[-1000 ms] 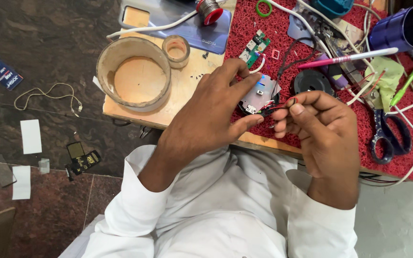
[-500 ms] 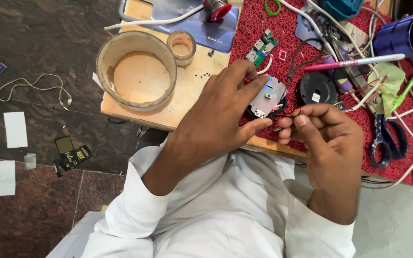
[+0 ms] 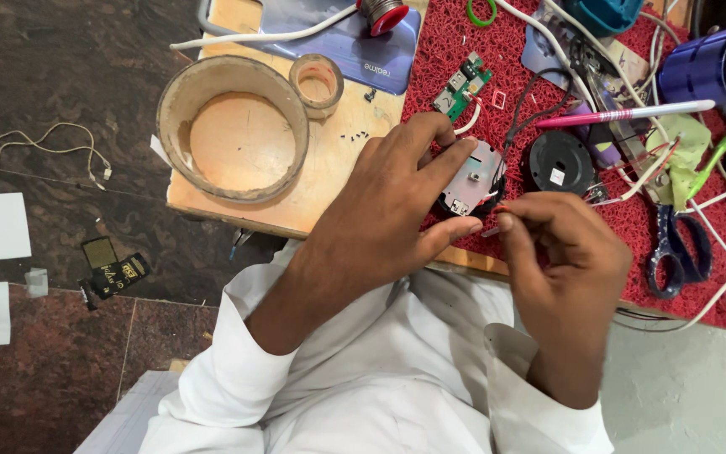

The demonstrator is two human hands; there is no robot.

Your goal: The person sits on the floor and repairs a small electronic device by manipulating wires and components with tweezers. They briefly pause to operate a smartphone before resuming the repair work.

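Left hand (image 3: 380,210) pinches a small grey circuit module (image 3: 470,178) just above the red mat (image 3: 430,76) at tabletop edge, right hand (image 3: 565,252) w/ fingertips pinched on its thin red wire (image 3: 497,209); a hard tug could prob. snap the wire off the board.

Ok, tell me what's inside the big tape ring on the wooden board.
Inside the big tape ring only the bare wooden board shows; nothing lies in it. A smaller tape roll sits just outside, at its rim. What the ring's own wall covers cannot be seen.
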